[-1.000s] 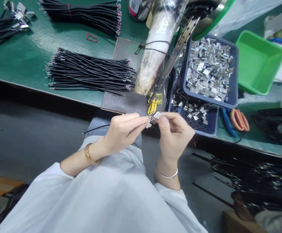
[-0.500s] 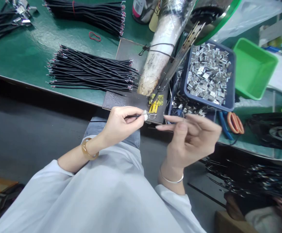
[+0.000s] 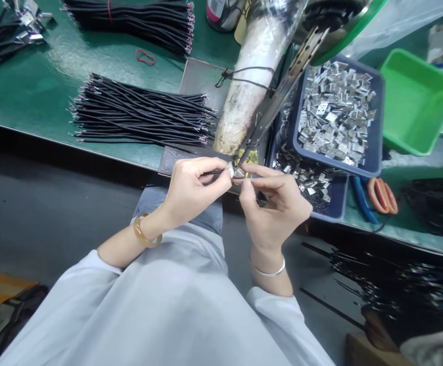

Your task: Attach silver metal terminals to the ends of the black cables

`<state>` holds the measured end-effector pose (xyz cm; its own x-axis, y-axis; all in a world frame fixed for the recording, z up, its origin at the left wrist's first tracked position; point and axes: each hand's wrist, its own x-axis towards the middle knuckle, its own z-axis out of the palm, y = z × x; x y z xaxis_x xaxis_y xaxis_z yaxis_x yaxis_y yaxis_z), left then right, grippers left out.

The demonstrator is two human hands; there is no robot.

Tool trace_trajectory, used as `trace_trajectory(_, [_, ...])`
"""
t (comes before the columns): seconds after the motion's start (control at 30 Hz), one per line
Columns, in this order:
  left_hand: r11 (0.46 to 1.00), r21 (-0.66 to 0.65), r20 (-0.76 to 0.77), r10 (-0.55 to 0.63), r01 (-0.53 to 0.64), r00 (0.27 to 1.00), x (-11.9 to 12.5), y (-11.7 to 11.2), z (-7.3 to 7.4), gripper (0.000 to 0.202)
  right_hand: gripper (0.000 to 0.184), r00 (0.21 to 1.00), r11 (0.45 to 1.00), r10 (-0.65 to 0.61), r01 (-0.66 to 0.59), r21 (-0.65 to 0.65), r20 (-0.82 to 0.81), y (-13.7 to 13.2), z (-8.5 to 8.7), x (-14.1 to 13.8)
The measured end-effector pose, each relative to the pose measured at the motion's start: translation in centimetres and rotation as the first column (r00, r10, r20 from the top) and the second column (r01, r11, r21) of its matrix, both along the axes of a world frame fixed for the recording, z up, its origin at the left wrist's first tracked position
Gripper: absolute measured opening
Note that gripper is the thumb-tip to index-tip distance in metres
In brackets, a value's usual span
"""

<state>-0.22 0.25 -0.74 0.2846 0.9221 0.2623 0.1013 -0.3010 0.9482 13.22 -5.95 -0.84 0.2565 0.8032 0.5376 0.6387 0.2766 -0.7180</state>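
One black cable (image 3: 212, 172) (white-ended) is pinched by the left hand (image 3: 185, 190); right hand (image 3: 274, 206) grip unclear.

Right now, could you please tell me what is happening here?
A person works at a green bench. The left hand holds a black cable near a small whitish piece. The right hand is close beside that piece; whether it grips anything is unclear. Loose black cables lie on the bench, left of a blue tray of metal pieces.
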Motion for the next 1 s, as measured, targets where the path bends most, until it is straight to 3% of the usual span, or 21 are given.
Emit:
trace_trajectory(0.2, [0.99, 0.136, -0.009, 0.032, -0.031, 0.999, 0.0, 0.2, 0.1, 0.016, 0.011, 0.998, 1.0, -0.001, 0.0, 0.01, 0.066, 0.5, 0.8, 0.1])
trace_trajectory(0.57, [1.0, 0.031, -0.081, -0.001, 0.003, 0.997, -0.3, -0.2, 0.1, 0.017, 0.013, 0.992, 0.999, 0.033, -0.034, 0.006, 0.119, -0.1, 0.4, 0.3])
trace_trajectory(0.67, [0.998, 0.062, -0.089, -0.003, 0.008, 0.996, -0.2, -0.2, 0.0, 0.017, 0.016, 0.986, 0.998, 0.03, -0.04, 0.057, 0.164, -0.1, 0.3, 0.2])
trace_trajectory(0.77, [0.986, 0.163, -0.11, -0.002, 0.021, 0.994, -0.4, -0.3, 0.1, 0.016, 0.016, 0.993, 0.997, 0.052, -0.058, 0.058, 0.107, -0.3, 0.1, 0.3])
trace_trajectory(0.83, [0.951, 0.3, -0.205, -0.006, 0.068, 0.979, -0.7, -0.8, 0.3, 0.017, 0.013, 0.999, 0.998, 0.03, -0.031, 0.05, 0.019, -0.6, 0.2, 0.6])
trace_trajectory(0.9, [0.866, 0.446, -0.413, -0.026, 0.227, 0.91, -1.0, -1.7, 0.7, 0.022, 0.012, 0.999, 0.999, -0.006, 0.008, 0.046, -0.041, -1.0, 0.8, 0.9])
trace_trajectory(0.93, [0.803, 0.479, -0.537, -0.052, 0.355, 0.842, -1.1, -2.4, 0.9, 0.023, 0.012, 0.999, 0.999, 0.0, 0.001, 0.032, -0.047, -1.3, 1.2, 1.1])
trace_trajectory(1.0, [0.673, 0.416, -0.735, -0.146, 0.611, 0.662, -1.1, -4.2, 0.8, 0.026, 0.015, 0.995, 0.994, 0.102, -0.103, -0.044, -0.021, -1.6, 2.2, 1.4])
